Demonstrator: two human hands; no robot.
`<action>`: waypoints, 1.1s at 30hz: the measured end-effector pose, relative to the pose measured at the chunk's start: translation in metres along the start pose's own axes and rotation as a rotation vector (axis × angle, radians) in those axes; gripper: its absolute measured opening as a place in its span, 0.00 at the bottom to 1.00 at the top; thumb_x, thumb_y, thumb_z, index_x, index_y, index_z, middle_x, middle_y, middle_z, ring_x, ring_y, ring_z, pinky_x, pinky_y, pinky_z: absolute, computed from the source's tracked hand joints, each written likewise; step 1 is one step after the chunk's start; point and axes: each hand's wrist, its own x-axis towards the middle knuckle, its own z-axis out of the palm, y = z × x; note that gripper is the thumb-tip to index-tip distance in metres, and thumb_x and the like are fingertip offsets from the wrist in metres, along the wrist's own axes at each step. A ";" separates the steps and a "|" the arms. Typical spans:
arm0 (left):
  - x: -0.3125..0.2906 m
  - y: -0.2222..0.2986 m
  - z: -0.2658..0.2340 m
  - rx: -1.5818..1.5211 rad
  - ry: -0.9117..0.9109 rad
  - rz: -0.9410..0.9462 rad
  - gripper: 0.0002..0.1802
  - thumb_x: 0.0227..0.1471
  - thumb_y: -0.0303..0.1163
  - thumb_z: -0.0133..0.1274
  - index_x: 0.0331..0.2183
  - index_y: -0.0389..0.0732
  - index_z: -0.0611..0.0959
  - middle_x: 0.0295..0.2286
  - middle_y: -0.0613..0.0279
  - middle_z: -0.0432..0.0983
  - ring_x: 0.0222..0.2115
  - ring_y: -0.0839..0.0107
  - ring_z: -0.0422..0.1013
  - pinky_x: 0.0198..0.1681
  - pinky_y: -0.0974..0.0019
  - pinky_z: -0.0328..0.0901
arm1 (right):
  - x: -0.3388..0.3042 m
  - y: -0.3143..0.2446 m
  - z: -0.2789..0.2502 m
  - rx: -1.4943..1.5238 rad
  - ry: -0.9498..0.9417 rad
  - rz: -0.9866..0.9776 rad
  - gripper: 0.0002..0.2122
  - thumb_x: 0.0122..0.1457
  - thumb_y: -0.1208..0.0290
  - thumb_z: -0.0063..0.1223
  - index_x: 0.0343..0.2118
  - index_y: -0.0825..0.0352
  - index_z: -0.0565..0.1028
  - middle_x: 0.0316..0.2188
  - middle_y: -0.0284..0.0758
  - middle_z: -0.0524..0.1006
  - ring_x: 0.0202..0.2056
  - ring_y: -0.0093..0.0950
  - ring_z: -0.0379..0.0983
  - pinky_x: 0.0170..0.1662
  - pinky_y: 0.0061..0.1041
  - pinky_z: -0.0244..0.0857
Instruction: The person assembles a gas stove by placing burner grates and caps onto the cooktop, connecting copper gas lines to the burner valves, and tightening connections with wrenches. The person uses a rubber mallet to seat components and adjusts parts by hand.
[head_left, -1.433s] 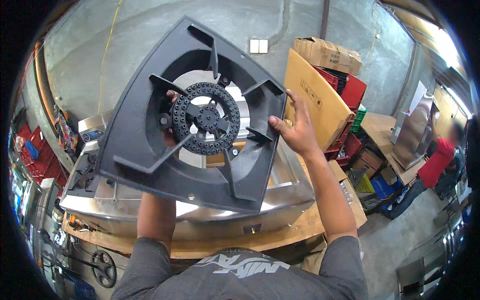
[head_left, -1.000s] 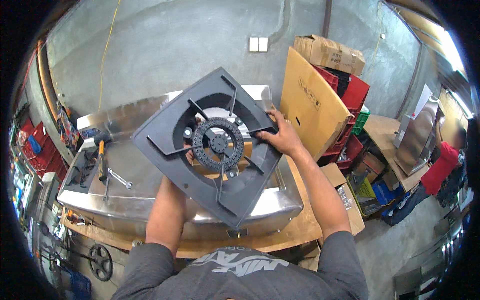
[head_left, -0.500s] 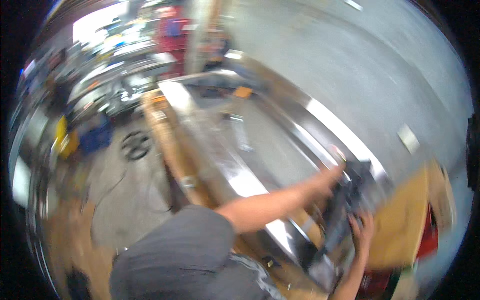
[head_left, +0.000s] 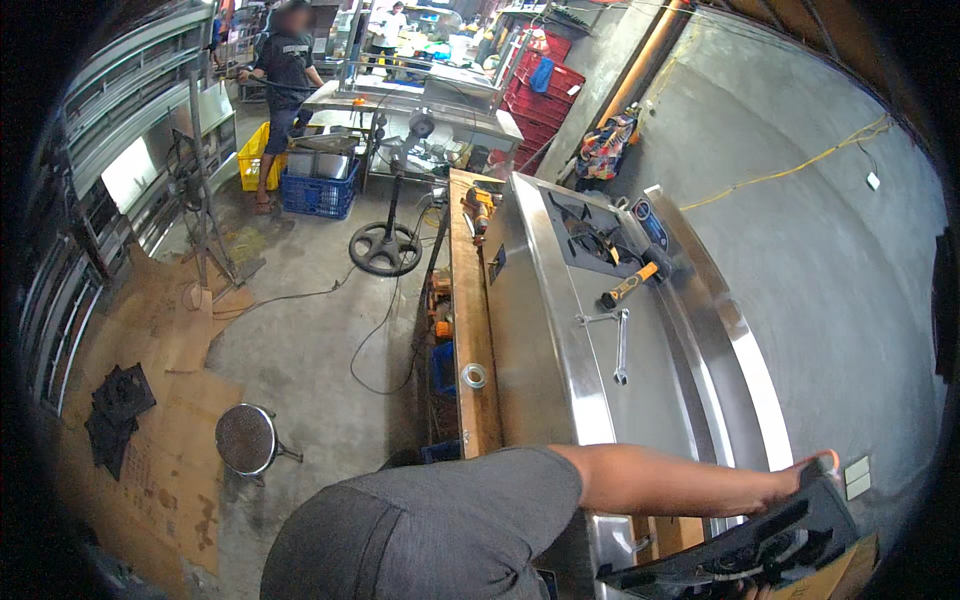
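Note:
My left arm stretches across to the lower right, and my left hand [head_left: 803, 478] is closed over the far edge of a black frame-like part [head_left: 745, 550] with openings in it. The part is tilted, and the lower picture edge cuts it off. Most of the left fingers are hidden behind it. My right hand is out of view. The part lies over the near end of a long stainless-steel counter [head_left: 540, 300]. On the counter lie a hammer [head_left: 628, 287] with an orange and black handle, a wrench [head_left: 622, 345] and a dark panel [head_left: 590, 235] with black pieces on it.
Cardboard [head_left: 845, 575] stands beside the black part. A wooden ledge [head_left: 470, 320] along the counter holds an orange drill [head_left: 480, 208] and a ring-shaped roll [head_left: 473, 376]. A round stool [head_left: 247, 440] and a black wheel-shaped base [head_left: 385, 248] stand on the floor; a person [head_left: 287, 80] stands farther back.
The view has swung, so the counter and black part appear farther right and lower. My right hand, seen at the part before, has left the picture. My left hand stays on the part.

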 end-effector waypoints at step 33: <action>0.043 0.105 -0.089 0.817 -0.827 -0.399 0.33 0.52 0.52 0.63 0.48 0.32 0.82 0.42 0.49 0.81 0.41 0.60 0.79 0.49 0.60 0.72 | 0.082 -0.176 0.035 -0.150 -0.210 1.262 0.12 0.53 0.68 0.61 0.37 0.69 0.82 0.30 0.44 0.81 0.32 0.37 0.77 0.38 0.35 0.69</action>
